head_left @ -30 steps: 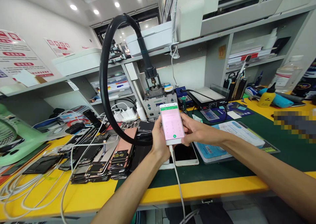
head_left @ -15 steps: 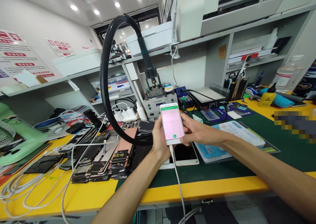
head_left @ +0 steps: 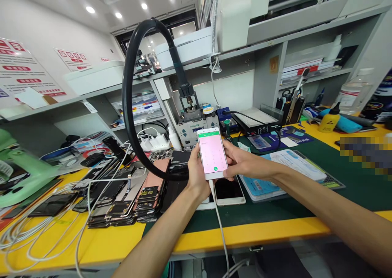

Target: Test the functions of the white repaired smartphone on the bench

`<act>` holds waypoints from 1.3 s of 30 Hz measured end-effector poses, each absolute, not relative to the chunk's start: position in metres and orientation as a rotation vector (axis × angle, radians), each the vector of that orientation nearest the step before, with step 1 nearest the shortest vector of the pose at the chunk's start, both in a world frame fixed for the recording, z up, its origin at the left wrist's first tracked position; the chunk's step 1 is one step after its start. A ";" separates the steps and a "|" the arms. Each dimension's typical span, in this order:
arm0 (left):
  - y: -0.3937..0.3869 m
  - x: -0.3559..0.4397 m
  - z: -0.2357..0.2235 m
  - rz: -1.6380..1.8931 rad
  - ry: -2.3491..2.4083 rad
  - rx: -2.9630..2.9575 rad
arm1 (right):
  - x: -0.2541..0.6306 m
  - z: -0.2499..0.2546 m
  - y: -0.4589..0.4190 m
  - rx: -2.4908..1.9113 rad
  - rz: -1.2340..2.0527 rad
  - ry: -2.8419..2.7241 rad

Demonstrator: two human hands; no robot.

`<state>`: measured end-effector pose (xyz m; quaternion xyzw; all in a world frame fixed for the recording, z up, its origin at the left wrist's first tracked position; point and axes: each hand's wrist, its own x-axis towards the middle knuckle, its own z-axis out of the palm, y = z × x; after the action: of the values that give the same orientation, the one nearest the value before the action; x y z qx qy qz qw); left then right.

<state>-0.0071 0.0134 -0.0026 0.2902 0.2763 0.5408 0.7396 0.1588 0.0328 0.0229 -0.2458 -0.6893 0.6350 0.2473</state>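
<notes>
A white smartphone [head_left: 213, 152] is held upright between both hands, its lit pink screen showing a dial pad with a green call button. My left hand [head_left: 196, 174] wraps the phone's left edge. On the right side, my right hand [head_left: 240, 159] grips the edge, with the thumb at the lower right corner of the phone. Plugged into the bottom of the phone, a white cable [head_left: 218, 216] hangs down past the table edge. A second phone [head_left: 229, 192] with a dark screen lies on the green mat [head_left: 254, 216] just below.
Stacks of phone parts [head_left: 150, 192] and coiled white cables [head_left: 33, 233] cover the left side. A thick black hose [head_left: 128, 94] arches up from a hot air station [head_left: 188, 133]. Blue-and-white packs [head_left: 284, 172] lie at right, near a yellow bottle [head_left: 330, 119].
The view has shifted very slightly. Both hands keep the same hold on the phone, and its screen still shows the dial pad.
</notes>
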 end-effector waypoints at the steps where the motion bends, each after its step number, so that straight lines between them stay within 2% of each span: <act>1: 0.013 -0.007 -0.002 1.187 0.610 0.637 | 0.159 0.023 0.033 -0.674 1.730 -1.885; 39: 0.013 -0.008 -0.003 1.227 0.714 0.612 | 0.160 0.018 0.036 -0.638 1.734 -1.881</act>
<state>-0.0079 0.0134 -0.0027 0.2766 0.3226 0.5542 0.7158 0.1600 0.0360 0.0184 -0.2343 -0.6908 0.6369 0.2496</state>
